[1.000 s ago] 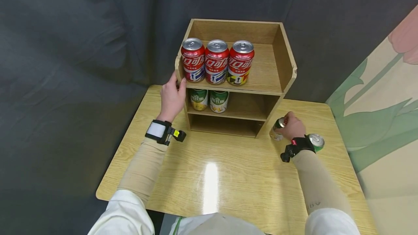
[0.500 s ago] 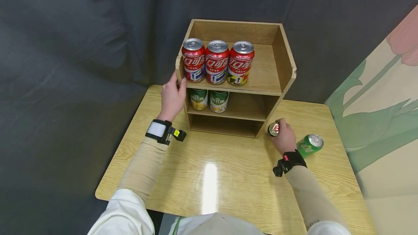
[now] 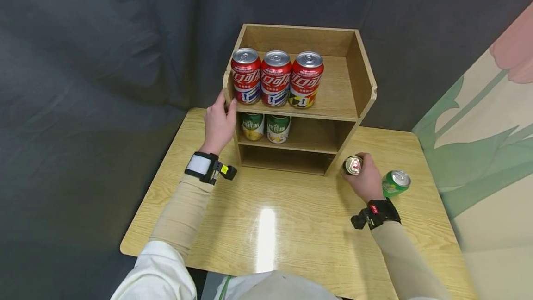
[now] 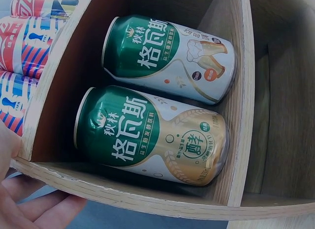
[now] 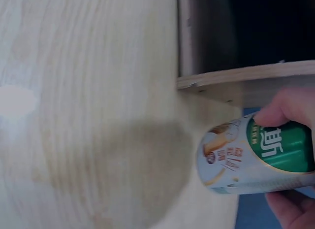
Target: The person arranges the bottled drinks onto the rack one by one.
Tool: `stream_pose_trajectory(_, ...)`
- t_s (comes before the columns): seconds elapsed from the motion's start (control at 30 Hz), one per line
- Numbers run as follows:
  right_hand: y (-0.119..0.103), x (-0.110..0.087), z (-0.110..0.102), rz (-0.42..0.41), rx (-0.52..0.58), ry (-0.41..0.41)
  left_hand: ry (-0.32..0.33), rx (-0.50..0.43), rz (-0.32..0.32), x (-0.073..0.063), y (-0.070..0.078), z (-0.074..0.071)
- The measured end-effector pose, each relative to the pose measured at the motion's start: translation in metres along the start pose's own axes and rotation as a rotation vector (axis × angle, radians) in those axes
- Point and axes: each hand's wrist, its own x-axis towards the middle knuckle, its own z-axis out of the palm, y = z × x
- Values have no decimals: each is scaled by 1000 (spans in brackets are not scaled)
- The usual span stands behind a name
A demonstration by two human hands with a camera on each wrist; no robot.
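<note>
My left hand (image 3: 219, 126) grips the left side panel of a small wooden shelf unit (image 3: 339, 75), thumb at the front edge and fingers outside. My right hand (image 3: 367, 182) holds a green-and-white drink can (image 5: 231, 160) beside the unit's lower right side. Its lid (image 3: 354, 165) faces up toward the head view, and a shadow falls on the table under it. Two similar cans, a gold-and-green can (image 4: 167, 135) and a white-and-green can (image 4: 167, 56), stand at the left of the middle shelf. Three red cola cans, one in the middle (image 3: 276, 80), stand in a row on top.
A green drink can (image 3: 395, 183) stands on the table just right of my right hand. The wooden table (image 3: 308, 226) has a bright light reflection near its front. Dark cloth (image 3: 104, 59) hangs behind and at the left; a patterned wall panel (image 3: 491, 152) borders the right.
My right hand has drawn slightly nearer with the can, whose lid now faces the head view more squarely. More of the green can shows. The left hand has stayed on the panel.
</note>
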Motion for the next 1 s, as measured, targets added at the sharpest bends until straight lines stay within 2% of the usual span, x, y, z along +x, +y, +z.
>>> stream_pose_trajectory(0.3,-26,-8,-20,6,26,-30,-8,-8,-12,1,1,-1)
stream_pose_trajectory(0.7,-57,-23,-40,-63,27,-40,1,-19,2,0,2,-2)
stream_pose_trajectory(1.0,-91,-27,-55,-181,48,-18,-3,-19,0,-1,4,-2)
